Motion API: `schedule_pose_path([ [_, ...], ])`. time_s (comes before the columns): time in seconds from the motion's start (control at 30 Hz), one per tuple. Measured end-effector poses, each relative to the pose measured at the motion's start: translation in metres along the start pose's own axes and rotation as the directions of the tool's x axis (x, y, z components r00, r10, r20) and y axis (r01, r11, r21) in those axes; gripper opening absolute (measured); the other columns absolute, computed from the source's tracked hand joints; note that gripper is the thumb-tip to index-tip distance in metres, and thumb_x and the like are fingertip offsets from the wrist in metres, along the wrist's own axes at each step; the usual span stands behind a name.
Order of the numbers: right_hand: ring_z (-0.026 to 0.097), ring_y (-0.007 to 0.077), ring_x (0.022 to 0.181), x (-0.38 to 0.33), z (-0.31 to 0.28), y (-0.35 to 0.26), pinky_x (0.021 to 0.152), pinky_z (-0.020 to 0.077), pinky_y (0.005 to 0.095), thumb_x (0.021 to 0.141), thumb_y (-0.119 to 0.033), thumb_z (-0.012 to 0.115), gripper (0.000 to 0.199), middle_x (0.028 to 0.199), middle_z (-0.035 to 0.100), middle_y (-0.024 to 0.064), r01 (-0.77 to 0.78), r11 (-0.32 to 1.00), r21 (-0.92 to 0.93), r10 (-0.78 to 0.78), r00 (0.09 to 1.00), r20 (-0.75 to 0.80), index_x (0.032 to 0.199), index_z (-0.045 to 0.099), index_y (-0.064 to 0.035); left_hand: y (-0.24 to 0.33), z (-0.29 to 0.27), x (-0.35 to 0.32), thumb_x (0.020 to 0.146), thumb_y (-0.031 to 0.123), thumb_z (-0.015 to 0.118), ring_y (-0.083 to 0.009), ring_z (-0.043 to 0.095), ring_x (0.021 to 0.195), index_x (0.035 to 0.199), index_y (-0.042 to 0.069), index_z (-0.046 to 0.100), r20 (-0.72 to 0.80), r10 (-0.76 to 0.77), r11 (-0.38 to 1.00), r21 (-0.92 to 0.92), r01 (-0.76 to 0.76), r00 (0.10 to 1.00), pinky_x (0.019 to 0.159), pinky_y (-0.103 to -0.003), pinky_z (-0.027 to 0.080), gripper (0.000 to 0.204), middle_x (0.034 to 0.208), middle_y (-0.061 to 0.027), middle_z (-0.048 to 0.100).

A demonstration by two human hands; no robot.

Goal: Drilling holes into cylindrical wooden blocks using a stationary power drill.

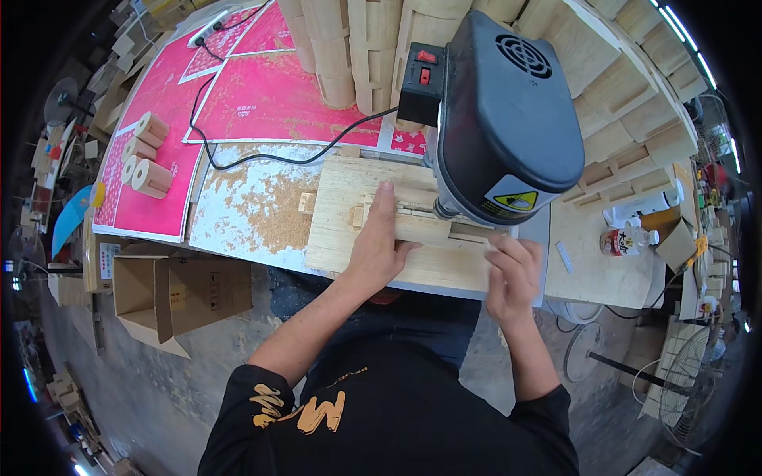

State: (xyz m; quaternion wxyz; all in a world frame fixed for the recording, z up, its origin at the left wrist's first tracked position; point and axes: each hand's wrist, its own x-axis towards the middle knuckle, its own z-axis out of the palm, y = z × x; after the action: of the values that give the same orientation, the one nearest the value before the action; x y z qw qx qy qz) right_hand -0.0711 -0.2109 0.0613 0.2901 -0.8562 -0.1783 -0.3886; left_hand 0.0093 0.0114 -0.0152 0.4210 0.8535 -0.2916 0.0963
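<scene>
My left hand [379,244] lies flat on a small wooden block [419,229] that rests on a pale wooden jig board [341,230] under a black drill press [508,111]. Its fingers point away from me along the block. My right hand [514,274] rests at the board's right end, fingers curled on the board's near edge beside the block. The drill bit itself is hidden behind the machine's head.
Sawdust covers the white bench top [246,206]. A black cable [262,155] crosses pink sheets [262,99]. Round wooden pieces [147,155] lie at left, stacked wooden parts [357,47] behind. An open cardboard box [171,297] sits below left; a can [623,240] stands right.
</scene>
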Motion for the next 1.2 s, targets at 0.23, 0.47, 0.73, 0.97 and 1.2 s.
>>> schedule_pose_path([
  [0.23, 0.052, 0.0213, 0.067, 0.037, -0.008, 0.013, 0.063, 0.0429, 0.0321, 0.098, -0.015, 0.055, 0.017, 0.094, 0.070, 0.0088, 0.250, 0.965, 0.082, -0.249, 0.968, -0.024, 0.092, 0.067, -0.0047, 0.003, 0.006, 0.000, 0.077, 0.003, 0.080, -0.0502, 0.033, 0.143, 0.156, -0.007, 0.006, -0.009, -0.103, 0.988, -0.118, 0.101, 0.995, 0.115, -0.045, 0.036, 0.110, 0.156, -0.0364, 0.025],
  [0.47, 0.042, 0.0077, 0.061, 0.136, -0.018, -0.012, 0.057, 0.0361, 0.0245, 0.108, -0.014, 0.038, 0.026, 0.079, 0.057, 0.0020, -0.434, 0.827, 0.357, 0.467, 0.884, -0.009, 0.099, 0.059, -0.0004, 0.024, 0.029, 0.006, 0.077, 0.003, 0.079, -0.0510, 0.028, 0.145, 0.155, -0.009, 0.006, 0.052, -0.160, 0.975, -0.146, 0.166, 0.986, 0.117, -0.046, 0.032, 0.108, 0.155, -0.0386, 0.023],
  [0.73, 0.058, 0.0281, 0.071, -0.014, 0.026, 0.040, 0.061, 0.0463, 0.0383, 0.078, -0.011, 0.072, 0.019, 0.111, 0.070, 0.0133, 0.231, 0.971, -0.062, -0.232, 0.973, 0.001, 0.094, 0.060, -0.0099, 0.020, 0.028, 0.007, 0.076, 0.005, 0.080, -0.0529, 0.030, 0.143, 0.155, -0.008, 0.010, 0.023, -0.076, 0.976, -0.204, 0.079, 0.997, 0.116, -0.049, 0.034, 0.106, 0.156, -0.0370, 0.025],
  [0.97, 0.058, 0.0283, 0.078, 0.011, 0.017, 0.058, 0.072, 0.0475, 0.0405, 0.067, -0.010, 0.075, 0.031, 0.107, 0.067, 0.0079, 0.471, 0.879, -0.072, -0.459, 0.878, 0.136, 0.094, 0.061, -0.0103, 0.022, -0.019, 0.039, 0.074, 0.022, 0.086, -0.0512, 0.040, 0.136, 0.153, -0.004, 0.026, 0.263, -0.133, 0.956, -0.218, 0.193, 0.956, 0.115, -0.047, 0.036, 0.103, 0.149, -0.0308, 0.040],
  [1.2, 0.058, 0.0180, 0.076, 0.121, -0.044, -0.017, 0.071, 0.0467, 0.0323, 0.104, -0.025, 0.054, 0.029, 0.097, 0.064, 0.0080, -0.442, 0.773, 0.456, 0.402, 0.896, 0.188, 0.121, 0.059, -0.0024, -0.007, -0.016, 0.051, 0.060, 0.040, 0.093, -0.0417, 0.047, 0.133, 0.147, -0.003, 0.039, 0.391, -0.213, 0.954, -0.115, 0.278, 0.895, 0.113, -0.043, 0.038, 0.110, 0.141, -0.0286, 0.048],
])
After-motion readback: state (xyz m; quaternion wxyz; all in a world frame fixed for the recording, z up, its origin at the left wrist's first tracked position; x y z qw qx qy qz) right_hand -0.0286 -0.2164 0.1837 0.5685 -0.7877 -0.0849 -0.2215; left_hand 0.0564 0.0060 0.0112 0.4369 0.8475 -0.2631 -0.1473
